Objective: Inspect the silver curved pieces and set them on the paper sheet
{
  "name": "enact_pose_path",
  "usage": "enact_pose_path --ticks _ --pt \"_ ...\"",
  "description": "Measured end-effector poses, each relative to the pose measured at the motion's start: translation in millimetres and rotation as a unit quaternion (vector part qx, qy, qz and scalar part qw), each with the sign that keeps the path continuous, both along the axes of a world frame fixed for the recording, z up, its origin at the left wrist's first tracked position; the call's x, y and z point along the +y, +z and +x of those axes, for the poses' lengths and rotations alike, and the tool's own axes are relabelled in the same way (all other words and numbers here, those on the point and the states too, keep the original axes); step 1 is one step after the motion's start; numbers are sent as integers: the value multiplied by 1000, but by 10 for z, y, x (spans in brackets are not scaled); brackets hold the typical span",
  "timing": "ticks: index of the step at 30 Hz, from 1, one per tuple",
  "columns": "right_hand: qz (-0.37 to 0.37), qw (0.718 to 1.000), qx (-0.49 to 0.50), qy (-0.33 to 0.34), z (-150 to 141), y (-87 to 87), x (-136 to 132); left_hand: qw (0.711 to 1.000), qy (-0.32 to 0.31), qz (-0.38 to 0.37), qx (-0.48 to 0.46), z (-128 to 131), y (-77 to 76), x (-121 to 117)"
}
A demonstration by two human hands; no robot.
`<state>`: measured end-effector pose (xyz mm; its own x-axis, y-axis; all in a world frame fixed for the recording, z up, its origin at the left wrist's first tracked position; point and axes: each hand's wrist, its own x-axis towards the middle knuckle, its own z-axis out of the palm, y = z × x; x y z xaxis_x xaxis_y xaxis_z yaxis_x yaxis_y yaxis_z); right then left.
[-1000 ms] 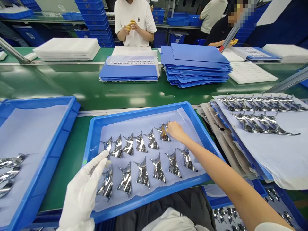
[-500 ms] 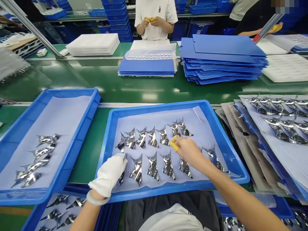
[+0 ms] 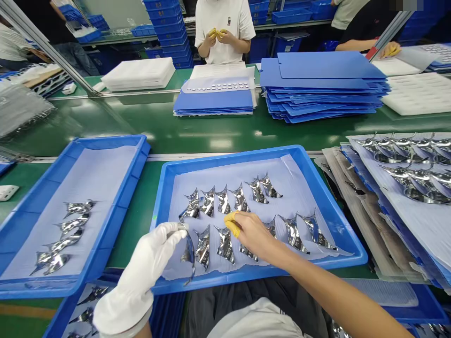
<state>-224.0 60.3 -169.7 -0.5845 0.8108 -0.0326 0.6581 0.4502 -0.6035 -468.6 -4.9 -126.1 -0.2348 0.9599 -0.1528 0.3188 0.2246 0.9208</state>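
My left hand (image 3: 151, 258), in a white glove, pinches a shiny chrome metal piece (image 3: 192, 258) and holds it edge-on over the near left corner of a blue tray (image 3: 303, 157). My right hand (image 3: 252, 232), with yellow finger covers, is above the middle of that tray, its fingers closed together. Whether something sits in them is hidden. White paper lines the tray, and pointed chrome pieces lie on it in two rows. One piece (image 3: 240, 197) of the far row is just beyond my right fingers; a near-row piece (image 3: 225, 246) lies below them.
Left stands another blue tray (image 3: 132, 188) with several chrome pieces. At right, lined sheets (image 3: 398, 220) bear more pieces. Blue boards (image 3: 327, 84) and white foam sheets (image 3: 139, 74) are stacked across the green table (image 3: 141, 117). A co-worker (image 3: 225, 33) stands opposite.
My left hand has raised a chrome piece. The far row's leftmost piece no longer lies there. My right hand has moved left and nearer, uncovering a near-row piece at the right.
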Motion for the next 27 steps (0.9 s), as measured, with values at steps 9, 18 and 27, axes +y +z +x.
enact_pose_path --ticks 9,18,27 --pt "107 991 -61 60 -926 -543 652 985 -143 -38 -90 95 40 -285" --pt "154 978 -64 124 -1552 -527 778 988 -119 -83 -59 -241 -27 -518" --pt "75 990 6 117 -1807 -278 821 989 54 -18 -136 -307 -280 -445"
